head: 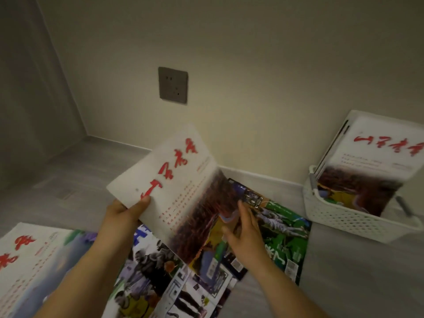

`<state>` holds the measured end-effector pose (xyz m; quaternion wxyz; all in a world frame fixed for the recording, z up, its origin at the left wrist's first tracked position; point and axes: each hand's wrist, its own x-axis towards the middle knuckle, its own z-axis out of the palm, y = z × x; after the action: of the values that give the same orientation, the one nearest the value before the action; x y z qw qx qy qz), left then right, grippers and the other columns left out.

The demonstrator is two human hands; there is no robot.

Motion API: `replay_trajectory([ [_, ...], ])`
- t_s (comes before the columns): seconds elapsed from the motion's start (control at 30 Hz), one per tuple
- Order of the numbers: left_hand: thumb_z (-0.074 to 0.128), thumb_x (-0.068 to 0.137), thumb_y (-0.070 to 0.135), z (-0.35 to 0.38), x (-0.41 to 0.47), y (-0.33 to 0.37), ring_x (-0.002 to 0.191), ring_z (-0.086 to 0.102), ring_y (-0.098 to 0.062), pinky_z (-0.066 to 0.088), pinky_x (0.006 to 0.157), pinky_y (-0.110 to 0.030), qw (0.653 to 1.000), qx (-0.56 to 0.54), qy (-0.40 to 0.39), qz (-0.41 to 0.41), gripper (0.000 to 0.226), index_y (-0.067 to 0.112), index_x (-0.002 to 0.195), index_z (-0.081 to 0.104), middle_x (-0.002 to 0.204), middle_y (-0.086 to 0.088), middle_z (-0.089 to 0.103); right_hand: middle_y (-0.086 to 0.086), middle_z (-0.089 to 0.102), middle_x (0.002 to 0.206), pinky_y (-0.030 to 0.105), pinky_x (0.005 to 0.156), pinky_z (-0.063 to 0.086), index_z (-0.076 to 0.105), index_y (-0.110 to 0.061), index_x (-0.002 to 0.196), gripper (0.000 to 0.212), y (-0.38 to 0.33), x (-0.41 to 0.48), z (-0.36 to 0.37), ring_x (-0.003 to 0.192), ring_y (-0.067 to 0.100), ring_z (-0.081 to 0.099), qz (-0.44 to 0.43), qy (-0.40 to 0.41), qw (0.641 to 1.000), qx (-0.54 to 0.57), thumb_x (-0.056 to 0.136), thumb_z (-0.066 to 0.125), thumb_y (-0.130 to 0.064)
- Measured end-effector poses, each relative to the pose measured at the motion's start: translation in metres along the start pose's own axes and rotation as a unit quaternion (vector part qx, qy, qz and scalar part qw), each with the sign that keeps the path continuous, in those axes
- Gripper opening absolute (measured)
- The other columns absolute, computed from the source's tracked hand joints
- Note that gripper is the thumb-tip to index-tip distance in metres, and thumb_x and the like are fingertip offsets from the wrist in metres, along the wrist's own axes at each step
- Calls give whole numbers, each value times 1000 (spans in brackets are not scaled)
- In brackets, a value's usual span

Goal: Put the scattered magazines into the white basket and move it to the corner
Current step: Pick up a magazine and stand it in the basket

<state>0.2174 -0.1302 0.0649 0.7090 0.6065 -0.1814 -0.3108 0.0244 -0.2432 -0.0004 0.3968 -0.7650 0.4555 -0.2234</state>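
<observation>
While our left hand (125, 212) grips a white magazine (174, 187) lifted off the floor pile, our right hand (245, 235) hovers open; next, carry it right into the white basket (344, 216).

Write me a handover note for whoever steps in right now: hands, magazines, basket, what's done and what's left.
Left hand: gripping the corner of a lifted white magazine with red lettering.
Right hand: open, reaching over the green-cover magazine on the floor, holding nothing.
White basket: on the floor by the wall, right side, with magazines standing in it, a white-cover one in front.
Still on the floor: the green one, a dark collage-cover one, another white one at far left.
Left: load these, then move the basket to the corner.
</observation>
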Motion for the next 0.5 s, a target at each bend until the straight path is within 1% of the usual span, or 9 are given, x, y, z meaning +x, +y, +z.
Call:
replay_trajectory([
  [0.1,48,86,5,36,-5,19,88,58,-24,42,78,-39,996,6,-82,32,18,18,93,58,99,-2,62,-2,29,147,36,109,28,18,-26,141,76,-10,13,-42,134,17,28,-1,74,993,87,81,63,-16],
  [0.13,48,86,5,49,-8,23,85,59,-21,44,75,-36,993,12,-108,42,20,22,87,60,93,1,64,-3,37,139,33,105,31,22,-25,139,75,-12,16,-58,128,14,34,-3,93,990,104,79,64,-10],
  [0.2,49,85,6,78,-14,29,77,61,-16,46,65,-31,988,24,-141,66,26,28,78,61,80,8,67,-6,45,124,28,99,36,31,-23,135,69,-9,20,-88,118,9,39,8,104,987,126,78,64,-4],
  [0.27,51,84,7,108,-20,34,69,62,-14,45,57,-27,983,34,-158,86,27,29,73,62,69,13,67,-6,52,114,19,85,44,46,-21,123,49,0,17,-115,107,9,49,30,85,984,156,80,60,-3],
  [0.3,52,84,8,123,-22,37,66,63,-12,46,54,-26,980,42,-167,96,27,29,72,62,65,15,68,-5,56,109,13,75,47,52,-23,112,38,6,14,-129,97,6,56,39,83,979,183,81,59,-2],
  [0.33,52,84,9,139,-24,39,62,64,-8,47,50,-25,977,49,-178,105,26,30,71,62,60,16,69,-4,59,105,9,65,47,56,-25,103,31,13,11,-142,86,3,58,44,96,972,208,82,57,-2],
  [0.37,53,84,9,155,-26,42,58,65,-4,49,47,-22,974,51,-188,114,26,30,71,62,58,18,69,-3,61,102,8,59,47,57,-25,98,29,18,9,-156,80,0,58,47,121,965,229,83,57,-1],
  [0.43,53,84,8,187,-29,47,55,65,-1,50,46,-18,970,41,-201,129,27,30,72,61,58,19,68,1,62,98,5,51,46,59,-16,103,27,25,7,-188,72,-1,57,46,178,950,252,82,56,1],
  [0.5,53,84,8,220,-30,54,64,63,-7,49,52,-22,968,28,-206,139,26,30,73,61,70,14,66,3,62,98,5,48,46,59,-5,110,29,28,7,-223,67,0,57,44,214,945,245,82,56,1],
])
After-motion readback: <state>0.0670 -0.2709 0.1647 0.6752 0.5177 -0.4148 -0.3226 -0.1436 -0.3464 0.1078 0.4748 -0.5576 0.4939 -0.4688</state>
